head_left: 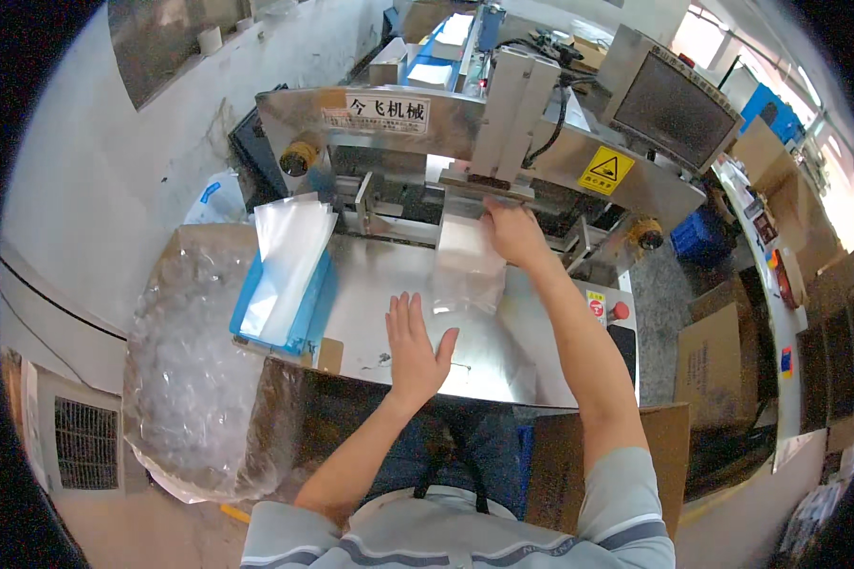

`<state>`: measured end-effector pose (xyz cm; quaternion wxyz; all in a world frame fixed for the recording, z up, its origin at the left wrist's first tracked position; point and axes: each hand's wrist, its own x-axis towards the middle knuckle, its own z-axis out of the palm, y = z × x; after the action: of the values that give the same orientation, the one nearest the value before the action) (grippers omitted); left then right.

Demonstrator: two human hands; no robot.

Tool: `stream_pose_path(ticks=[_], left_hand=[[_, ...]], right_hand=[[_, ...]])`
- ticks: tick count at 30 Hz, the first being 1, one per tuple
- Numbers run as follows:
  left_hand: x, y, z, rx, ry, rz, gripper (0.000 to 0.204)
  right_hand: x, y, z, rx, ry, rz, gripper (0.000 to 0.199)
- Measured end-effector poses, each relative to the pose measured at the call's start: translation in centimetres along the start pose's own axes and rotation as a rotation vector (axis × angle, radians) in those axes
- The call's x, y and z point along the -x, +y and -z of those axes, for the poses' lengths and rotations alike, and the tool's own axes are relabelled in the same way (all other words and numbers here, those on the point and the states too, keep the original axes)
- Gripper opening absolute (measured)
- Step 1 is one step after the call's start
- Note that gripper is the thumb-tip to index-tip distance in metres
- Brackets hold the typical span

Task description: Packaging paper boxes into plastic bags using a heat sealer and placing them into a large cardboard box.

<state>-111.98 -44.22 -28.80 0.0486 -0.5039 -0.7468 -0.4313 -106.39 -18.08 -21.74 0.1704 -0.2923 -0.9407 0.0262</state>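
Note:
A clear plastic bag [470,256] with something white inside lies on the metal worktable, its far end at the machine's opening below the upright metal column. My right hand [517,233] reaches to the bag's far right edge, fingers bent and closed on it; the fingertips are partly hidden. Nearer to me, my left hand [416,349] hovers over or rests on the bare metal, fingers spread and holding nothing. To its left, a blue holder [311,299] bears a stack of flat clear bags [289,270].
A large lined carton [194,360] full of crumpled clear plastic stands left of the table. The metal machine frame [446,123] spans the back, with a monitor [674,104] at right. A red button [620,311] sits at the table's right edge. Cardboard boxes [716,365] stand farther right.

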Motion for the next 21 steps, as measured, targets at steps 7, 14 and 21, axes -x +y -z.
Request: stream_pose_path(ticks=[7, 14, 21], left_hand=[[0.2, -0.5, 0.3, 0.029, -0.016, 0.017, 0.073], [0.2, -0.6, 0.3, 0.054, -0.020, 0.012, 0.069], [-0.5, -0.6, -0.3, 0.262, -0.048, 0.130, 0.069]], right_hand=[[1.4, 0.4, 0.8, -0.198, 0.015, -0.002, 0.040], [12.8, -1.0, 0.1, -0.854, 0.109, -0.293, 0.045], [17.0, -2.7, -0.7, -1.132, 0.069, -0.516, 0.048]])
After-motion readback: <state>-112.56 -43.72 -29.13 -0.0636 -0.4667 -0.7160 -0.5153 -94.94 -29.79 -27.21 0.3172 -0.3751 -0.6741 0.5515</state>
